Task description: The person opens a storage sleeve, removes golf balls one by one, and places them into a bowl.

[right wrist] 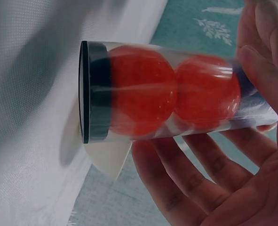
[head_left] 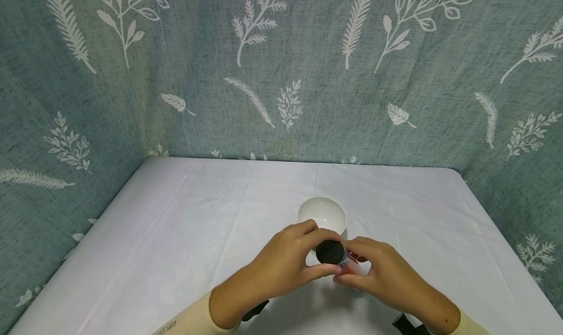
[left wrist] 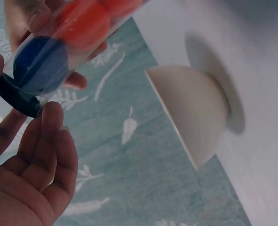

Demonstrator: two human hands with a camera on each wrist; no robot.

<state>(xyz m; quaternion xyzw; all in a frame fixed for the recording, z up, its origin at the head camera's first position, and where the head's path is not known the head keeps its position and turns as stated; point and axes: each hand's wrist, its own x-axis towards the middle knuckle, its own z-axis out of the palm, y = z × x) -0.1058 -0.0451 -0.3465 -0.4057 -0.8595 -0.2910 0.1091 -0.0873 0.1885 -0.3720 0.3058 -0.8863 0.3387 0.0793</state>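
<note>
Low in the frame, your left hand [head_left: 288, 256] pinched the lid [head_left: 330, 252]; your right hand [head_left: 380, 269], curled round the tube [right wrist: 174, 92], needed firmness.

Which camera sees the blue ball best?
The left wrist view: the blue ball shows nearly whole through the clear tube. The right wrist view shows just a bluish part, partly behind the right hand; in the head view, I can't make it out.
</note>
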